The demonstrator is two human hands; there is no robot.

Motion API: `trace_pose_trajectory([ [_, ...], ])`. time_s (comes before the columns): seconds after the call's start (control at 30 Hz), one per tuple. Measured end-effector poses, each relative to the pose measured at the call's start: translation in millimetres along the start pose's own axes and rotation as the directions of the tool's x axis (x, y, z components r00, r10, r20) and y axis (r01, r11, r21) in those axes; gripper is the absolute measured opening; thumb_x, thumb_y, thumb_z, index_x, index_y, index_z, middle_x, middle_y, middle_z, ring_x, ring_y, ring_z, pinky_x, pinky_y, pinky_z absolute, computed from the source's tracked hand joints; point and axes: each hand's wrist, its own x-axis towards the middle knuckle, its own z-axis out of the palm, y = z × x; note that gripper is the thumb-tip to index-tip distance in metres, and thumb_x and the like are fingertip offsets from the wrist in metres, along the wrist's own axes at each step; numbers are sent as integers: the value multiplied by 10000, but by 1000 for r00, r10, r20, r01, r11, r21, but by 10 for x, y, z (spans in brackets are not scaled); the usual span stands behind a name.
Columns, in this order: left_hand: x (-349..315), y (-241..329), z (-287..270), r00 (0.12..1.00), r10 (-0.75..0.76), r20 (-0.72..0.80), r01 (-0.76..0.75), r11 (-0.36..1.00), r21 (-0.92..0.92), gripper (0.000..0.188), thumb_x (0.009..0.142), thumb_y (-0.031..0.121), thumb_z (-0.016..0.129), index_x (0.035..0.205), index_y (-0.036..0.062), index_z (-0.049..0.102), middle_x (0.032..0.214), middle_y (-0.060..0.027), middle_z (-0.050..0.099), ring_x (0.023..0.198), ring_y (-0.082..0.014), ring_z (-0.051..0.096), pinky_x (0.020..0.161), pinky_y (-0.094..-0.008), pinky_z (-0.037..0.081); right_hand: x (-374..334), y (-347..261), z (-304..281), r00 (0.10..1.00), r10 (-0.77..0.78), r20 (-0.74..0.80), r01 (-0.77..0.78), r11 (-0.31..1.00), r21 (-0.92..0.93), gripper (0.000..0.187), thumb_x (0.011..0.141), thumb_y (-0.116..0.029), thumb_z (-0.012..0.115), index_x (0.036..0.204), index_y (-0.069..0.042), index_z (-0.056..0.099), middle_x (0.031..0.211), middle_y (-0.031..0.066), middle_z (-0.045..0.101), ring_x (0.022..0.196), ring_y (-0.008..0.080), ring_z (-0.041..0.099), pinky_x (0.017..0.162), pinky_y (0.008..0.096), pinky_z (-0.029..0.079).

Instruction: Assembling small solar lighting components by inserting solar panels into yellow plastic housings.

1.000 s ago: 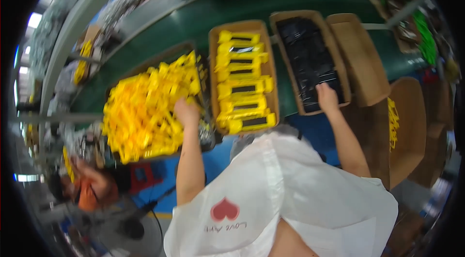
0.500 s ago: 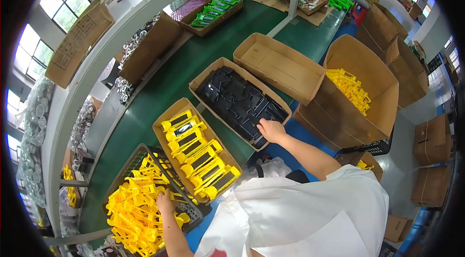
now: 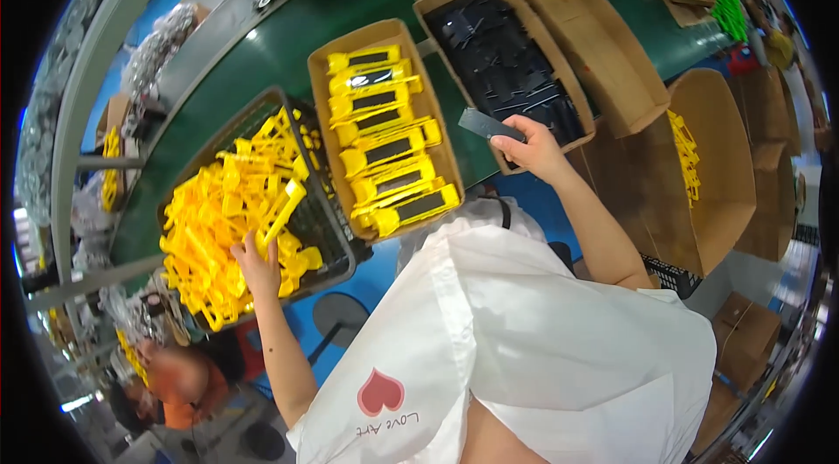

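Note:
My left hand [image 3: 260,267] is closed around a yellow plastic part [image 3: 284,209], lifted at the edge of a heap of similar yellow parts [image 3: 218,224] in a black plastic crate [image 3: 354,259]. Between thumb and fingers, my right hand [image 3: 537,149] grips a flat black rectangular piece [image 3: 488,124]. It is held just above the near end of a cardboard box [image 3: 584,106] full of black pieces [image 3: 502,49]. Between the crate and that box, another cardboard box [image 3: 419,40] holds a row of yellow parts with black panels [image 3: 384,145].
A shallow cardboard tray [image 3: 594,53] adjoins the black pieces on the green bench [image 3: 266,53]. To the right stands a tall carton [image 3: 730,167] with yellow parts inside. A metal frame post [image 3: 74,114] rises at the left. Another person [image 3: 183,385] is at lower left.
My right hand has come up from the black pieces with one in its fingers. My left hand now raises a yellow part from the heap. The view has swung leftward and down.

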Motion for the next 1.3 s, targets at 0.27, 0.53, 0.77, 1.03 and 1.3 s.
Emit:
trace_pose_trajectory([
  [0.27, -102, 332, 172, 860, -429, 276, 480, 498, -723, 231, 841, 209, 528, 838, -22, 538, 679, -83, 541, 691, -175, 534, 624, -272, 426, 16, -252, 381, 981, -26, 193, 66, 978, -200, 134, 807, -188, 583, 797, -76, 511, 515, -24, 429, 402, 40, 365, 388, 171, 293],
  [0.53, -152, 1552, 124, 825, 22, 565, 511, -457, -728, 305, 820, 30, 497, 1118, 27, 432, 938, -105, 542, 712, -142, 527, 624, -218, 448, -95, -566, 646, 965, 44, 257, -11, 991, -131, 136, 779, -152, 616, 763, -39, 541, 557, 7, 508, 420, 36, 409, 396, 169, 321],
  [0.77, -33, 1959, 83, 878, 180, 444, 471, -156, -868, 246, 814, -10, 441, 1042, 32, 522, 964, -65, 542, 862, -143, 547, 674, -263, 489, -142, -500, 740, 966, 39, 254, -6, 992, -130, 206, 763, -181, 637, 829, 3, 573, 574, 31, 541, 447, 60, 449, 410, 184, 343],
  [1.03, -55, 2137, 33, 909, 156, 386, 404, -107, -908, 203, 885, 167, 442, 977, 20, 547, 1019, -68, 503, 854, -124, 527, 622, -271, 486, -168, -415, 797, 975, -157, 159, 193, 951, -241, 183, 755, -169, 638, 803, -1, 583, 604, 39, 581, 505, 77, 520, 457, 204, 397],
  [1.3, -70, 2080, -85, 942, 69, 327, 307, 210, -928, 429, 809, -12, 523, 1216, 39, 396, 1091, -73, 490, 738, -64, 531, 579, -168, 431, -159, -425, 706, 979, 75, 192, -76, 997, -6, 149, 826, -158, 555, 808, -10, 551, 582, 14, 529, 431, 45, 444, 396, 178, 349],
])
